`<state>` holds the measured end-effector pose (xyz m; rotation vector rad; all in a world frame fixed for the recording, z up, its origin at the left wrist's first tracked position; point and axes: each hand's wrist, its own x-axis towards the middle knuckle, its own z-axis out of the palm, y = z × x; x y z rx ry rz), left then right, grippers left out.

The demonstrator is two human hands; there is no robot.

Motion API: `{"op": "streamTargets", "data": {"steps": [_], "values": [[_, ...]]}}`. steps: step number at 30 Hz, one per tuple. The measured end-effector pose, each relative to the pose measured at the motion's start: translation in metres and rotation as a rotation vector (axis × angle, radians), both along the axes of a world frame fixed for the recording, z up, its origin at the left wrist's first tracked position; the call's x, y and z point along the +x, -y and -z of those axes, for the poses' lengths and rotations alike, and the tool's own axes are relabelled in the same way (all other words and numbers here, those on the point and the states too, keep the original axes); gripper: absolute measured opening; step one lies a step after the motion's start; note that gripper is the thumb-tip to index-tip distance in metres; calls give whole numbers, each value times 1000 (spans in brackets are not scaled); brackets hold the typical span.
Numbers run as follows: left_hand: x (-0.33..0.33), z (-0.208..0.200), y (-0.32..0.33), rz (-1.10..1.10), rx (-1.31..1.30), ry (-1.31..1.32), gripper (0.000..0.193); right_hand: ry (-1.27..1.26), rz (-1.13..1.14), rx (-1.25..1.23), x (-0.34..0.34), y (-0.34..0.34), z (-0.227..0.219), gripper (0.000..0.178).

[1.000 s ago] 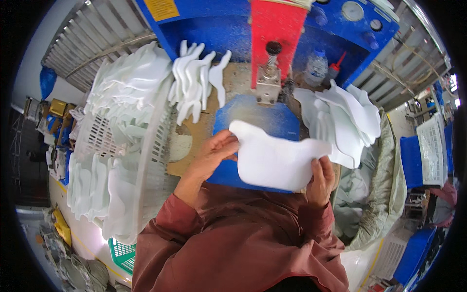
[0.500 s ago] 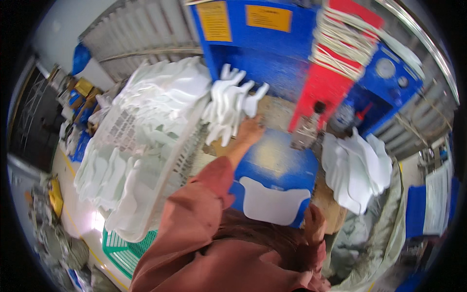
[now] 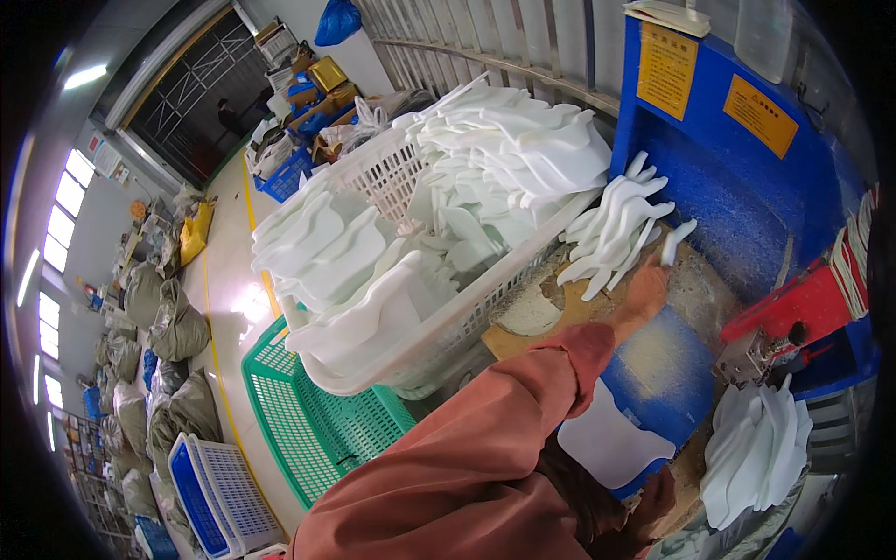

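At the right end of a row of white curved moulded pieces, my left hand has its fingers bent around the lower end of one white piece. The fingertips are partly hidden. A flat white moulded piece with wavy edges lies on the blue plate in front of me. My right hand is beside the lower right edge of that flat piece, its fingers curled. Whether it grips anything is hidden.
A large white basket heaped with white pieces stands left of the worktop, above a green basket. At the right are a red machine arm wound with cord, a blue machine frame and a stack of white pieces.
The view has swung left, so the workbench sits farther right and more of the room shows. My left hand stays at the row of pieces and my right hand near the flat piece.
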<state>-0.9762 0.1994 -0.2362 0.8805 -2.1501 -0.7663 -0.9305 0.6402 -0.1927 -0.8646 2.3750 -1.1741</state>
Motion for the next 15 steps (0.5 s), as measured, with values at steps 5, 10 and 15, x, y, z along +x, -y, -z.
{"op": "streamTargets", "data": {"steps": [5, 10, 15], "values": [[25, -16, -20, 101, 26, -167, 26, -42, -34, -18, -1, 3, 0, 36], [71, -49, -31, 152, -23, -300, 22, 28, -59, -153, 4, 8, 11, 31], [140, -83, -61, 347, -285, -225, 19, -88, -168, -99, 16, 22, -31, 30]]}}
